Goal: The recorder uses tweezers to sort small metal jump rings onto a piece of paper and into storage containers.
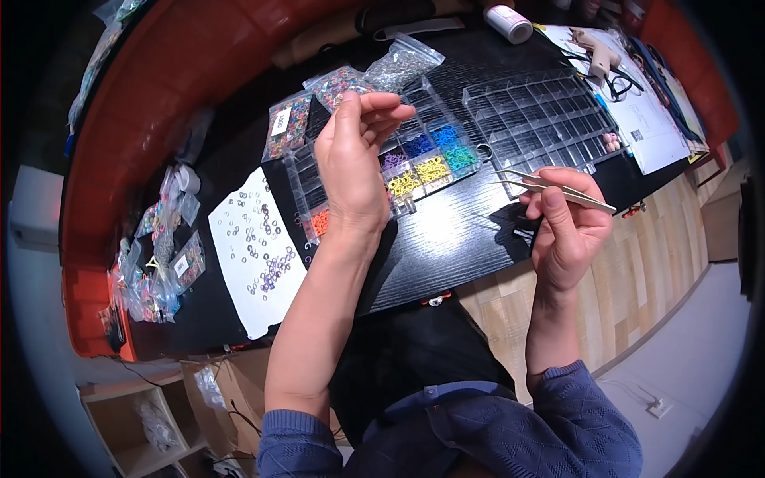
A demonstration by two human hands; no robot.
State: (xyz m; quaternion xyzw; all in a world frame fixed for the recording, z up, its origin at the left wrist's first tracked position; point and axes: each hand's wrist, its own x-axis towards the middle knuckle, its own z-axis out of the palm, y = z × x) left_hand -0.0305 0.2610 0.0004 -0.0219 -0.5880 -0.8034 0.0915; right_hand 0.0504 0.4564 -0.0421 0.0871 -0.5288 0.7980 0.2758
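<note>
My right hand (567, 231) grips bent-tip metal tweezers (586, 197) between thumb and fingers, their two tips apart over the table's right part. Nothing shows between the tips. Raised above a clear compartment box (300, 185), my left hand (352, 163) has its thumb up and fingers loosely bent, holding nothing I can see. It hides part of the box. Small pieces fill some compartments by colour: yellow (404, 184), blue (446, 137), teal (460, 157), purple (394, 161) and orange (320, 222). Left of my forearm, white paper (239, 299) carries scattered dark and purple rings (275, 269).
A gridded clear tray (526, 111) lies to the right. Behind are bags of multicoloured pieces (288, 126) and a bag of silvery pieces (398, 65). More bags (163, 263) crowd the left. A glue gun (596, 54) and white bottle (508, 24) sit at the back right.
</note>
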